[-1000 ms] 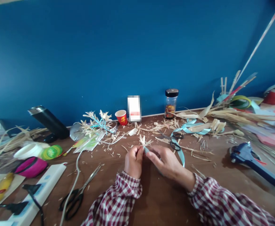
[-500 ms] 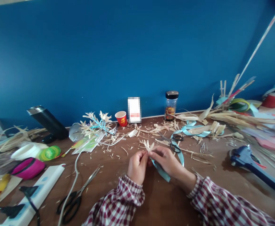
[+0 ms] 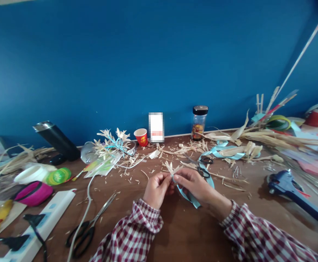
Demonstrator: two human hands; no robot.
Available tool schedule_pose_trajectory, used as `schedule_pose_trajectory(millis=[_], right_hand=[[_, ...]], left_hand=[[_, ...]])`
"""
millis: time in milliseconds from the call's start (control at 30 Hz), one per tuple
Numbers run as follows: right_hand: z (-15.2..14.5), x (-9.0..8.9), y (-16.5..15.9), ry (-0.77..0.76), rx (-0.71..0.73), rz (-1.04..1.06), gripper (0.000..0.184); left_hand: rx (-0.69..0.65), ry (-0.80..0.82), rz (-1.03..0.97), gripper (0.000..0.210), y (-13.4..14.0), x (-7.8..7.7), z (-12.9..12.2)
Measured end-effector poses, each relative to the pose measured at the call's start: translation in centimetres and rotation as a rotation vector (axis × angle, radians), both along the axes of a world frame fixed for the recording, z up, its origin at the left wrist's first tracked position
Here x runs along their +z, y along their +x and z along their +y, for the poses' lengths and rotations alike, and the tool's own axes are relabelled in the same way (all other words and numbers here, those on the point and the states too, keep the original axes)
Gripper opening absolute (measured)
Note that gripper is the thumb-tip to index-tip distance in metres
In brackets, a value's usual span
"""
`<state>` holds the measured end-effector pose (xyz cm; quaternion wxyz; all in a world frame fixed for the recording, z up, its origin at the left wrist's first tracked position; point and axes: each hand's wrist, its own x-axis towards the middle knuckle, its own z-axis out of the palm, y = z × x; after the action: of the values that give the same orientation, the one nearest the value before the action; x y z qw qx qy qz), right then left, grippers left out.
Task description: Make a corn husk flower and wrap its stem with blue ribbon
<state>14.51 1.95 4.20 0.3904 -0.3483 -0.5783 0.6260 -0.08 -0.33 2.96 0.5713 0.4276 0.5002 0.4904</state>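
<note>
A small pale flower of dried husk (image 3: 170, 167) stands upright between my hands. My left hand (image 3: 156, 190) is closed, pinching the flower near its base. Thumb and fingers of my right hand (image 3: 193, 184) press together at the same base, on a light blue ribbon (image 3: 187, 196). Some of that ribbon shows against the base, and more hangs below my right palm. Just beyond my right hand lie small black-handled scissors (image 3: 203, 172), with ribbon running past them. My fingers hide the flower's lower end.
Finished-looking husk flowers with blue stems (image 3: 116, 143) lie left of a red paper cup (image 3: 141, 137). Large scissors (image 3: 86, 231) and a white power strip (image 3: 45, 218) are at front left. A blue glue gun (image 3: 286, 189) lies right. Behind stands a lidded jar (image 3: 198, 123).
My hands have drawn slightly apart, the left shifting left and the right shifting right. Blue ribbon now shows at the flower's base. The view has shifted slightly.
</note>
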Motion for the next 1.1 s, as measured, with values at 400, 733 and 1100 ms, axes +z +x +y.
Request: schedule_pose_trajectory(millis=[400,733,1100], right_hand=[[0.2,-1.9,-0.6,0.041,-0.138,-0.106,0.027],[-0.2,-0.9,-0.9,-0.055,-0.137,-0.019,0.025],[-0.2,-1.4,-1.0,-0.075,-0.181,-0.086,0.022]], left_hand=[[0.194,0.435,0.646,0.021,0.7,0.0,-0.9],[0.254,0.459,0.655,0.018,0.9,0.2,-1.2],[0.262,0.488,0.724,0.018,1.0,-0.1,-1.3]])
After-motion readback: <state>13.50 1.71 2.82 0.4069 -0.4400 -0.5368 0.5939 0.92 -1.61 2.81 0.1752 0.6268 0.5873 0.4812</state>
